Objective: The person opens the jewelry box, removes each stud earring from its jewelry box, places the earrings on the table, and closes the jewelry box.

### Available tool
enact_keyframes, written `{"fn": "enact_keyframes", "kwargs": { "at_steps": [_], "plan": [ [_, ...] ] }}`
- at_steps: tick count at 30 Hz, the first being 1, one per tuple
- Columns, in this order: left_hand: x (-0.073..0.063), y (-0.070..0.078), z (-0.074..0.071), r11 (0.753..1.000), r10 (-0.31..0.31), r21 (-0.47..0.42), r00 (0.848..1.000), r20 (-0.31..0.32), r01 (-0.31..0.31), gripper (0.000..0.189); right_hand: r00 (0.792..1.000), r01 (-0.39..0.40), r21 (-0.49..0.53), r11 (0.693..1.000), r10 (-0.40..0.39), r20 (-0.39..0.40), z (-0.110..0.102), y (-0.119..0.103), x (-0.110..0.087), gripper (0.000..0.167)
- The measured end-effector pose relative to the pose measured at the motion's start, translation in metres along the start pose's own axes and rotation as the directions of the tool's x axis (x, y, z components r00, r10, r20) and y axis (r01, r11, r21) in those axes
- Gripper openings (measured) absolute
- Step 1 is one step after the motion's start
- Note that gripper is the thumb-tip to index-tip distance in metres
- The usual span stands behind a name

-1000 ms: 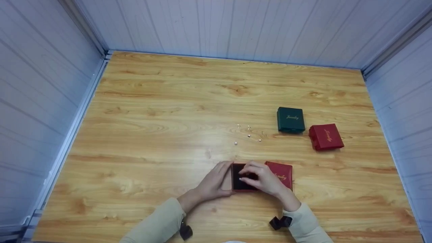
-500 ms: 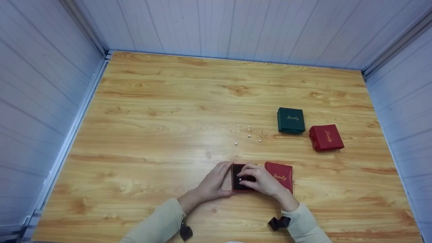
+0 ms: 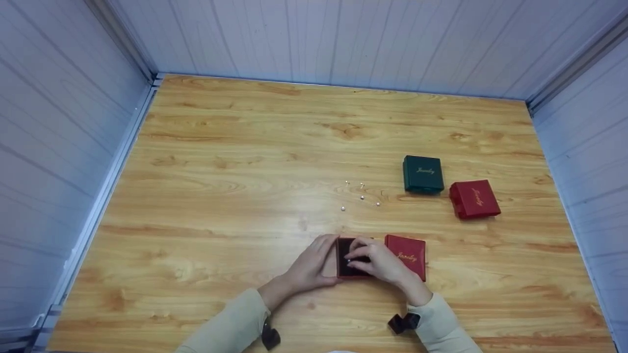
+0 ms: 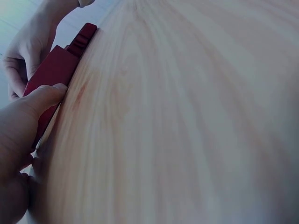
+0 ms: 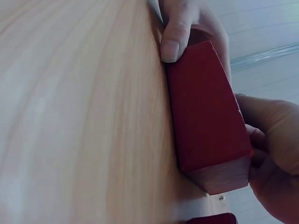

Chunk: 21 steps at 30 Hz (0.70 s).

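A red jewelry box (image 5: pixel 205 112) with a black insert (image 3: pixel 346 247) stands without its lid on the wooden table. My left hand (image 3: pixel 310 264) holds it from the left, thumb at the near corner and fingers at the far one. Over the insert, thumb and index finger of my right hand (image 3: pixel 380 262) pinch a tiny shiny stud earring (image 3: pixel 349 261), mostly hidden by the fingertips. The red lid (image 3: pixel 412 255), lettered in gold, lies right of the box, partly under my right hand. Several small stud earrings (image 3: pixel 362 197) are scattered on the table beyond the box.
A closed green jewelry box (image 3: pixel 423 174) sits at the right, farther back. Beside it is another closed red jewelry box (image 3: pixel 475 198), turned slightly. Pale panel walls (image 3: pixel 314 39) border the table (image 3: pixel 221 147) at the back and both sides.
My right hand has shifted slightly left over the insert, its fingertips still on the stud earring. The left hand and the box have stayed in place.
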State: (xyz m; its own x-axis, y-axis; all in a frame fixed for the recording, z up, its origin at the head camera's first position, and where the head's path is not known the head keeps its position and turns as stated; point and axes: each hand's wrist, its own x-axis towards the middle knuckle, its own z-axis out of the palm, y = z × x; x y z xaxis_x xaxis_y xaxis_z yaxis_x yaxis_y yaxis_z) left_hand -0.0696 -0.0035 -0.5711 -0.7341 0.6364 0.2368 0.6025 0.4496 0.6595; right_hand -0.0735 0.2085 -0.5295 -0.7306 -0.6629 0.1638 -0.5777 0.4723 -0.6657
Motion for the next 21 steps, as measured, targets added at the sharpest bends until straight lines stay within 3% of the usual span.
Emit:
{"fn": "enact_keyframes", "kwargs": {
  "at_steps": [12,21],
  "plan": [
    [-0.0011,-0.0005,0.0001,1.0,-0.009,0.004,1.0,0.005,0.009,0.093,1.0,-0.006,0.037,0.999,0.006,0.001,-0.0004,0.0031,0.0012,0.011],
    [-0.001,-0.0006,0.0002,1.0,-0.008,0.014,1.0,0.002,0.008,0.094,0.999,0.039,0.049,0.998,-0.038,-0.025,0.0004,0.0056,0.0012,0.009]
  ]
}}
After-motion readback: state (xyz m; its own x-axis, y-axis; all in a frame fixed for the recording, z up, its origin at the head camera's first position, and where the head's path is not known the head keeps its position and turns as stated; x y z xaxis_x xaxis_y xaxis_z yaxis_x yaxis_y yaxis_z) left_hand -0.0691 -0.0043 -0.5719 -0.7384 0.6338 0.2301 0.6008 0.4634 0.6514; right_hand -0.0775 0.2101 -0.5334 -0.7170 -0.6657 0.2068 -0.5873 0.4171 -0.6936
